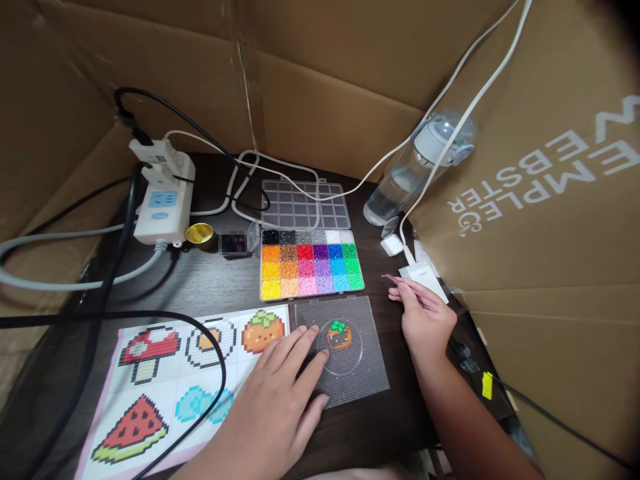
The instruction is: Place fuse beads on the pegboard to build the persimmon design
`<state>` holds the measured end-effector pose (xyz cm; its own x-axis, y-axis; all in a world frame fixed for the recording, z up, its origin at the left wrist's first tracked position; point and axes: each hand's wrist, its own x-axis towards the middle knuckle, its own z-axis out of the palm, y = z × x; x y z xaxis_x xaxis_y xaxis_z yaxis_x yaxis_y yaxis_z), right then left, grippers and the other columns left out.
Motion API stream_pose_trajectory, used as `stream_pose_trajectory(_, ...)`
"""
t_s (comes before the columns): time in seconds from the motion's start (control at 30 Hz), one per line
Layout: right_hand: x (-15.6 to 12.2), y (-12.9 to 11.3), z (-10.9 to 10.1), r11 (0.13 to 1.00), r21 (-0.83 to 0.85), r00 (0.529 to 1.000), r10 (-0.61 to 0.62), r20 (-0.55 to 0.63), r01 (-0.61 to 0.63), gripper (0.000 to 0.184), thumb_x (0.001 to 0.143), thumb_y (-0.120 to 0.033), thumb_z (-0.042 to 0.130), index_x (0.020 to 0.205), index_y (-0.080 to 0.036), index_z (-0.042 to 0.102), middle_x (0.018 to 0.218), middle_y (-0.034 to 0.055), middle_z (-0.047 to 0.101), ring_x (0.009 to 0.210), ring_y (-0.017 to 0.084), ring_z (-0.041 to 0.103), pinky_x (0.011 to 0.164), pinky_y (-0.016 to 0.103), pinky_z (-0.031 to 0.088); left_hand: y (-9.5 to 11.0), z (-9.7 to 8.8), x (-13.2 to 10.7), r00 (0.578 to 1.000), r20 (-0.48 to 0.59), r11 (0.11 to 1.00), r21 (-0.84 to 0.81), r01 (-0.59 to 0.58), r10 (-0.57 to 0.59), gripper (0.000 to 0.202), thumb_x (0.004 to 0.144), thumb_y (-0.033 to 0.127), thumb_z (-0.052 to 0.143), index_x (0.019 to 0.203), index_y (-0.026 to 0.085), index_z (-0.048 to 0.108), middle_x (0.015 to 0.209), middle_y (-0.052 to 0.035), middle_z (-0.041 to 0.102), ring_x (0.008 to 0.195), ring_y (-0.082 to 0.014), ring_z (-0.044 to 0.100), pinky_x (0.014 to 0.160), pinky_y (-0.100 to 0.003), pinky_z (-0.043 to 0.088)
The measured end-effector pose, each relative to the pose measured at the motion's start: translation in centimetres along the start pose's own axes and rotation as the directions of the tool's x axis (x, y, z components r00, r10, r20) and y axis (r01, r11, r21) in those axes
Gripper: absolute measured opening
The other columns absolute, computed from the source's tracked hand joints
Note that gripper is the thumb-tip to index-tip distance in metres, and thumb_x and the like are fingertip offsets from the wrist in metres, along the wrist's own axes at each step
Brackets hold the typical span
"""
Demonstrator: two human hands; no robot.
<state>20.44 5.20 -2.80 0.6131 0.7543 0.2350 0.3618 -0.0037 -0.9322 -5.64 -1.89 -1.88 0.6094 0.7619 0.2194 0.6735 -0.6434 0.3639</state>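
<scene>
**Pink tweezers (393, 278) in the right hand (425, 320), left hand (280, 393) on the clear pegboard (373, 373)**

The left hand lies palm down with its fingers outstretched and slightly parted, fingertips on the left part of the pegboard and the rest reaching across the pattern sheet (170, 377). It grips nothing visible.

The right hand is closed around the tweezers, pinching them between thumb and fingers. Their tips point leftward above the dark table (400, 400), just beside the right edge of the bead box (313, 295); whether they hold a bead is too small to tell.

The pegboard sits in front of the bead box, to the right of the pattern sheet. Inside its marked circle is a small bead figure (340, 335), orange with a green top and a dark patch in its middle. The sheet shows a mushroom, an egg, an orange fruit, a watermelon slice and a pale blue shape; a black cable (215, 347) crosses in front of it.

The box's compartments hold beads sorted by colour. Behind it lies a clear divided lid (305, 210), with a water bottle (395, 190) to the lid's right. A white power strip (163, 207) stands at the left, near a gold-coloured tin (200, 233).
</scene>
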Motion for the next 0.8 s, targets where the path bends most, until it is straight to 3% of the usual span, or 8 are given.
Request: stream_pose_trajectory(0.8,0.02,-0.47,0.16,1.000,-0.013,1.000,-0.007,0.012,0.008,0.024,0.080,-0.031,0.075,0.090,-0.010,0.078,0.076,0.0106,0.077,0.063,0.020,0.072,0.068,0.036,0.063,0.01,0.28,-0.11,1.000,0.018,1.000,0.008,0.008,-0.008,0.043,0.092,0.026,0.057,0.135,0.020,0.055,0.153,-0.0122,0.041,0.136,-0.0338,0.043,0.106,-0.052,0.044)
